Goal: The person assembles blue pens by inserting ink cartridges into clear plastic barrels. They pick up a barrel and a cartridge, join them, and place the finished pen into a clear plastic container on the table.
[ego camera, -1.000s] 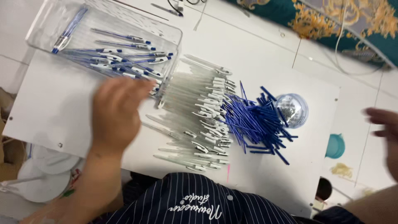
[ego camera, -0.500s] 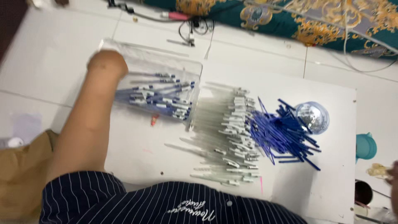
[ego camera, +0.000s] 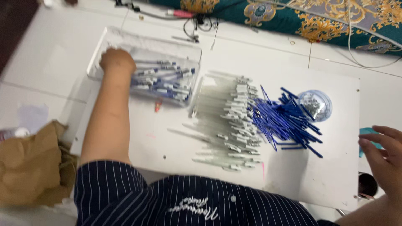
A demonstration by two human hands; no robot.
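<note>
On the white surface [ego camera: 326, 184], seen from the head view:

Left hand [ego camera: 117, 60]: reaching into the clear plastic tray [ego camera: 144, 44], at its left end. The back of the hand faces the camera; fingers are hidden, so I cannot tell whether it grips anything.

Tray contents: assembled pens [ego camera: 165, 81] with blue parts, lying just to the right of the left hand, some touching it or very near it.

Right hand [ego camera: 383, 157]: at the right edge of the surface, well apart from the tray. Fingers spread loosely, holding nothing visible.

Between the hands: a heap of clear pen barrels [ego camera: 228, 121], lying roughly side by side, just right of the tray.

Nearer the right hand: a pile of loose blue refills [ego camera: 284, 119], touching the right side of the barrel heap.

Beyond the refills: a small round clear container [ego camera: 315, 104] holding small metallic parts, at the far edge of the refill pile.

Beside the left arm: a crumpled brown paper bag [ego camera: 31, 167] on the floor, off the surface.
</note>
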